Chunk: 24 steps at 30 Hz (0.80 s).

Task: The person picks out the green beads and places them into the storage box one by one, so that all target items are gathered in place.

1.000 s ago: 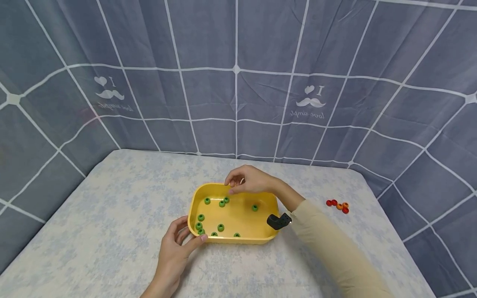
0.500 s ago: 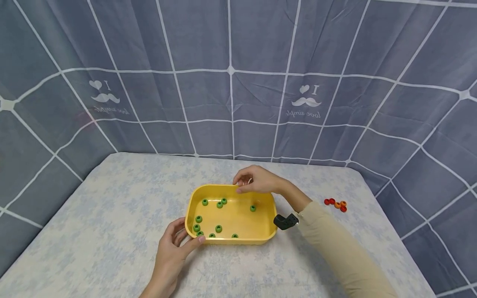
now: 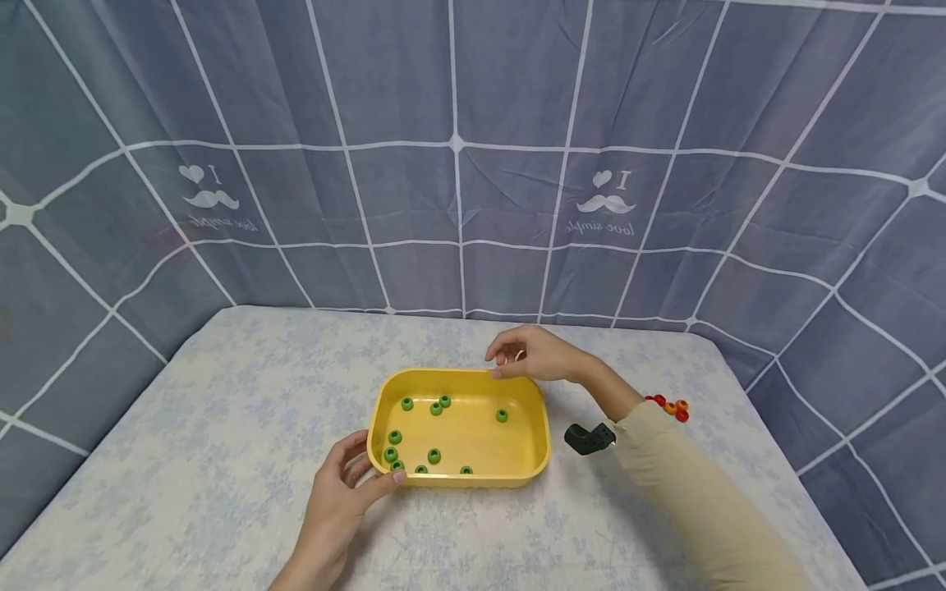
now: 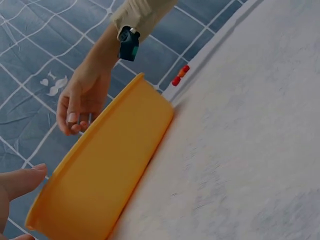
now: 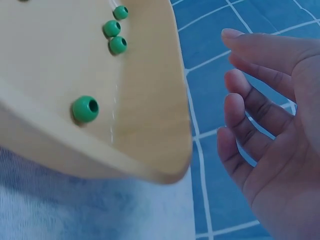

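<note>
A yellow tray (image 3: 476,435) sits on the table, with several green beads (image 3: 433,455) scattered over its floor, mostly toward the left. My left hand (image 3: 332,501) holds the tray's near left corner, its thumb (image 4: 24,182) at the rim; its other fingers are largely hidden in the left wrist view. Above the far right rim hovers my right hand (image 3: 543,355), fingers loosely bent. In the right wrist view that right hand (image 5: 280,120) has nothing between its fingers and is apart from the tray wall. One green bead (image 5: 85,109) lies there separate from the others.
Several red and orange beads (image 3: 670,408) lie on the table to the right, past my right forearm. A black wrist strap (image 3: 589,439) hangs beneath the right sleeve. Behind the table hangs a grey-blue curtain (image 3: 517,205) with white lines.
My right hand has moved rightward along the tray's far rim, holding nothing. The left hand stays at its corner. The beads inside keep their places in the tray.
</note>
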### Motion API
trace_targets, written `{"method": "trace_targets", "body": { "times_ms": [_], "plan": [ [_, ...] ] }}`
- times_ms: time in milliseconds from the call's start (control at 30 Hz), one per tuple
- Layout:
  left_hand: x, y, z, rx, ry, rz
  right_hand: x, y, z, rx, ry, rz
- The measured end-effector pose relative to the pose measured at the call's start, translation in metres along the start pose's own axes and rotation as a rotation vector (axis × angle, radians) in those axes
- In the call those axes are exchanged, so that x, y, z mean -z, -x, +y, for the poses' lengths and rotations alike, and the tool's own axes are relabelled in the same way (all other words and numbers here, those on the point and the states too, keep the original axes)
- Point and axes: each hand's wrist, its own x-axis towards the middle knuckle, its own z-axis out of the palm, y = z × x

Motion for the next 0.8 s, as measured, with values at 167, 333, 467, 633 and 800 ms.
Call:
{"method": "trace_targets", "body": {
  "times_ms": [167, 333, 467, 633, 800],
  "plan": [
    [0.013, -0.004, 0.011, -0.014, -0.062, 0.001, 0.007, 0.004, 0.002, -0.009, 0.013, 0.004],
    [0.022, -0.013, 0.026, -0.081, -0.110, 0.012, 0.013, 0.011, 0.005, -0.007, 0.020, 0.022],
    [0.028, -0.021, 0.041, -0.160, -0.127, 0.035, 0.018, 0.018, 0.008, -0.002, 0.028, 0.037],
    [0.035, -0.030, 0.054, -0.237, -0.151, 0.069, 0.026, 0.027, 0.013, -0.005, 0.028, 0.059],
    [0.043, -0.040, 0.062, -0.290, -0.189, 0.111, 0.034, 0.037, 0.020, -0.047, 0.023, 0.075]
  ]
}}
